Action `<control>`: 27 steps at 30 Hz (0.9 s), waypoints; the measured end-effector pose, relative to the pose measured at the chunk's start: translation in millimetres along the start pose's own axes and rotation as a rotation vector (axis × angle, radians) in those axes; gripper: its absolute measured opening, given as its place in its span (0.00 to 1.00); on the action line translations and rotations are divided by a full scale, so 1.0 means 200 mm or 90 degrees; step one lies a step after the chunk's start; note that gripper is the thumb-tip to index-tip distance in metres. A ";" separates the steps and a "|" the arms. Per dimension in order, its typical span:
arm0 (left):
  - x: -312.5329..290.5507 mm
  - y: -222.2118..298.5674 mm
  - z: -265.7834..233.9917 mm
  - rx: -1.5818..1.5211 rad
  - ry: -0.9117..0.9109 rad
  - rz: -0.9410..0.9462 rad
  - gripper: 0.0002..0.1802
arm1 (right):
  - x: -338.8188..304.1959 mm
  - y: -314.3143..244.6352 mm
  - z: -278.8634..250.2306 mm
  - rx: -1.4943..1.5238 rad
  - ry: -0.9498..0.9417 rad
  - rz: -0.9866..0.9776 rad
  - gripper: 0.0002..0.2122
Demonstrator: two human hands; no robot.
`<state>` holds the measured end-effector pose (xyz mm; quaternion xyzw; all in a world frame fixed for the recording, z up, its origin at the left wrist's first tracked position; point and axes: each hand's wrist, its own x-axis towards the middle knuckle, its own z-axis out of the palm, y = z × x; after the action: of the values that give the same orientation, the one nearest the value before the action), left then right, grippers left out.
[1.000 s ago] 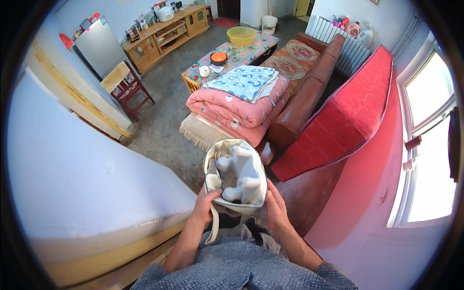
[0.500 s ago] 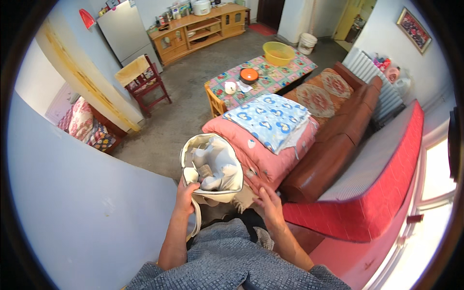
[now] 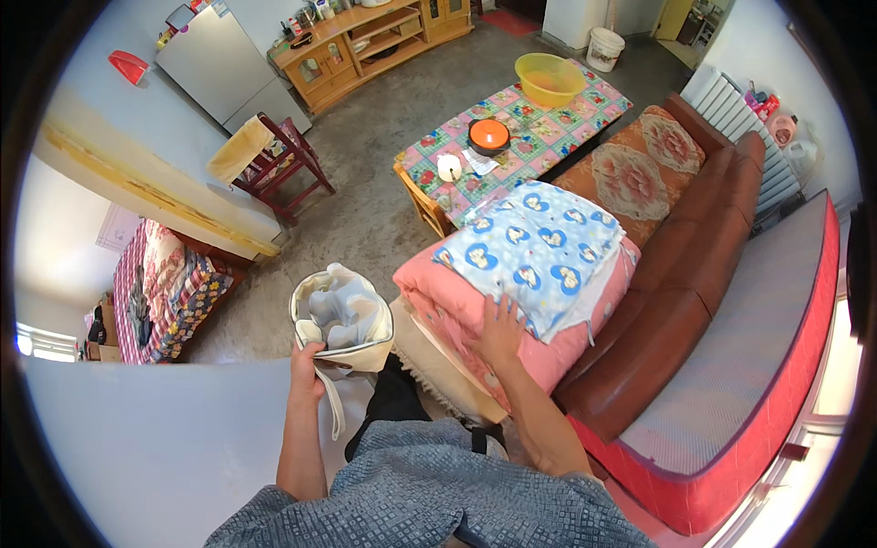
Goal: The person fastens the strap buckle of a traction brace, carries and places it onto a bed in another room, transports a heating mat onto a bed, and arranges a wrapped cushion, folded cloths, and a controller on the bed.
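My left hand [image 3: 306,367] is closed on the near left rim of a cream fabric bag [image 3: 370,354], fingers partly hidden behind it. The bag gapes upward with crumpled pale grey-white material [image 3: 343,309] inside, and a cream strap [image 3: 331,402] dangles below my hand. Flat and spread, my right hand [image 3: 500,331] rests on the folded pink quilt [image 3: 434,281], fingertips at the near edge of a light blue patterned cloth [image 3: 530,239] lying folded on top.
Beyond the quilt, a brown sofa [image 3: 676,329] stands right of a table with a flowered cover [image 3: 438,137], which holds a yellow basin [image 3: 551,80] and an orange-lidded pot [image 3: 491,136]. A red-edged mattress [image 3: 731,384] leans at right. A wooden chair [image 3: 283,169] stands left, past the wall corner.
My right hand has reached forward and come down on the quilt and cloth. The bag in my left hand has shifted left. My view has turned, showing more of the bed at left.
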<state>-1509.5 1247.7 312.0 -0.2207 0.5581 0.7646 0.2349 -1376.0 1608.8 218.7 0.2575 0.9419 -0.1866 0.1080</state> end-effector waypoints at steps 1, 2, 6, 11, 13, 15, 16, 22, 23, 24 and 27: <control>0.09 0.03 -0.01 -0.002 0.003 -0.004 0.30 | 0.04 0.00 0.02 -0.003 -0.004 0.001 0.55; 0.17 0.05 -0.02 0.003 0.012 -0.012 0.30 | 0.07 -0.01 0.04 -0.030 -0.033 0.016 0.55; 0.47 0.27 -0.08 0.004 0.027 -0.075 0.32 | 0.23 -0.10 0.10 -0.102 -0.116 0.066 0.57; 0.91 0.45 -0.21 -0.035 0.094 -0.051 0.30 | 0.25 0.22 0.48 -0.181 -0.128 0.094 0.53; 1.06 0.53 -0.20 -0.056 0.104 -0.048 0.31 | 0.27 0.45 0.59 -0.153 -0.084 0.042 0.53; 1.03 0.72 -0.26 -0.087 0.148 -0.013 0.34 | 0.41 0.24 0.52 -0.105 -0.157 0.083 0.51; 1.08 0.73 -0.41 -0.061 0.151 0.013 0.36 | 0.51 0.12 0.49 -0.083 -0.180 0.093 0.50; 1.09 1.06 -0.69 -0.130 0.252 0.138 0.37 | 1.06 -0.44 0.44 0.076 -0.310 0.091 0.44; 1.09 1.11 -0.72 -0.146 0.267 0.154 0.37 | 1.14 -0.51 0.44 0.101 -0.332 0.087 0.43; 1.09 1.14 -0.77 -0.163 0.281 0.168 0.37 | 1.19 -0.57 0.44 0.128 -0.357 0.091 0.42; 1.11 1.22 -0.92 -0.205 0.330 0.203 0.37 | 1.38 -0.79 0.45 0.193 -0.435 0.082 0.39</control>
<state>-1819.5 1031.1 310.3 -0.3519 0.4989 0.7885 -0.0746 -1682.6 1567.9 100.8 0.2523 0.7953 -0.3914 0.3882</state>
